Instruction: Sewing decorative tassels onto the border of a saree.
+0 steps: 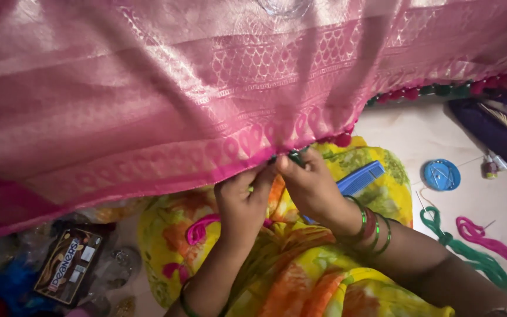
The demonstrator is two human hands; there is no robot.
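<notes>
Pink woven silk fabric (pixel 206 88), patterned hem pinched by left hand (pixel 243 202) and right hand (pixel 312 188), fingers closed on it

1. Draped cloth (pixel 206 88) across the whole upper view, its lower edge above both hands.
2. Left hand (pixel 243 202) and right hand (pixel 312 188) side by side at that edge (touching it).
3. Comb (pixel 359 179) just right of the right hand, on the lap.
4. Round tin (pixel 441 174) farther right, on the floor.
5. Yarn skeins (pixel 470 246) below the tin.
6. Packet (pixel 68 264) at lower left.
</notes>
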